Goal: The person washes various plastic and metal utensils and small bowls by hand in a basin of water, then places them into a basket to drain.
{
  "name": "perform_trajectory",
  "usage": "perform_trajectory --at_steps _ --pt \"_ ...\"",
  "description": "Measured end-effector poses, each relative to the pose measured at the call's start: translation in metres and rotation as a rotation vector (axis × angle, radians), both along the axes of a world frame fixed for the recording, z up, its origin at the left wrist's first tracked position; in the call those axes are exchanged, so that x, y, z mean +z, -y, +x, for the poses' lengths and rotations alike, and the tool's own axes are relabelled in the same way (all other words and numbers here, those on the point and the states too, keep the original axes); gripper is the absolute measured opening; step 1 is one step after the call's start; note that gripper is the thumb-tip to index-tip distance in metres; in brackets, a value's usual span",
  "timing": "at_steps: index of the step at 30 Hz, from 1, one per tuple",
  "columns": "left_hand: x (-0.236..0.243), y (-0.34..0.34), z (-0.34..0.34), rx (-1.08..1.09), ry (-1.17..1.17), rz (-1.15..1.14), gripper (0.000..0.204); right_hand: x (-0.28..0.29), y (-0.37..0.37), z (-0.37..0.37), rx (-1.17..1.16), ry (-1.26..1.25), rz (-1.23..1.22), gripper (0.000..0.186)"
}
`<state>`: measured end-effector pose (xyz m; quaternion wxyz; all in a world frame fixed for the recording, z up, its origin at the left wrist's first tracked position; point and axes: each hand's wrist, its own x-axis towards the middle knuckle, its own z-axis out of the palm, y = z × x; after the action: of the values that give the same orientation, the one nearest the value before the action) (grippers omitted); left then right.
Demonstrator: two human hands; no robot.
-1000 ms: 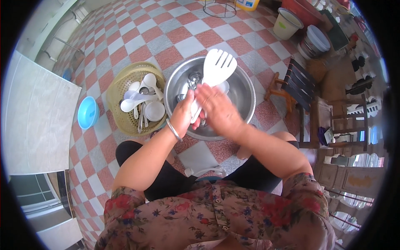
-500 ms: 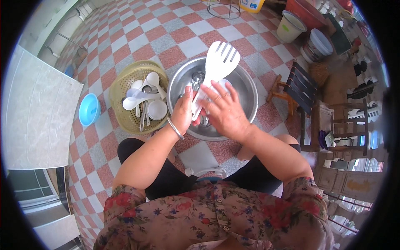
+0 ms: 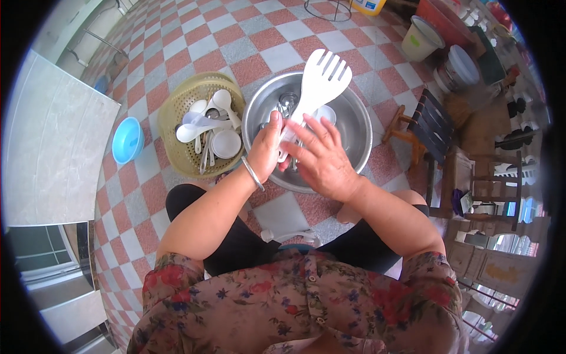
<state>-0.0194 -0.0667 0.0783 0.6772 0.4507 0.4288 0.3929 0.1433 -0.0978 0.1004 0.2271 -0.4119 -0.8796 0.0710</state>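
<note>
A white slotted spatula [image 3: 325, 79] slants up over the metal basin [image 3: 367, 127], its slotted head pointing away from me. My left hand [image 3: 265, 146] is closed round its handle, thumb up along the side. Against the other side of the handle lies my right hand [image 3: 327, 156], fingers stretched and spread. Whether its fingertips press on the handle is hard to see. Inside the basin are metal spoons [image 3: 288, 101] and a white spoon [image 3: 326, 113], partly hidden by my hands. To the left, a yellow-green colander [image 3: 167, 127] holds several white spoons, ladles and a small white bowl [image 3: 226, 144].
A light blue basin [image 3: 127, 140] stands at the left by a pale panel [image 3: 59, 141]. To the right are a folding stool [image 3: 430, 124] and a wooden chair [image 3: 480, 183]. Buckets [image 3: 421, 40] and a red tub [image 3: 445, 23] stand at the far right on the checkered floor.
The whole view has shifted slightly. The spatula stays in my left hand, and my right hand stays beside its handle with fingers a little more spread.
</note>
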Motion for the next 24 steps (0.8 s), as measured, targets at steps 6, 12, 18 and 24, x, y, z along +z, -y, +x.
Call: perform_trajectory --at_steps 6,12,18,24 --pt "0.006 0.001 -0.003 -0.027 -0.022 -0.054 0.061 -0.004 -0.031 0.022 -0.278 0.139 0.230 0.059" --pt "0.005 0.006 0.010 -0.090 -0.029 -0.025 0.031 -0.022 -0.063 0.061 -0.402 -1.152 -0.405 0.042" --pt "-0.011 0.013 0.016 -0.190 -0.012 -0.010 0.022 -0.013 -0.041 0.016 0.027 -1.556 -1.273 0.035" --pt "-0.022 0.008 0.017 -0.256 -0.117 -0.206 0.019 -0.082 -0.085 0.032 -0.472 -1.383 -1.171 0.025"
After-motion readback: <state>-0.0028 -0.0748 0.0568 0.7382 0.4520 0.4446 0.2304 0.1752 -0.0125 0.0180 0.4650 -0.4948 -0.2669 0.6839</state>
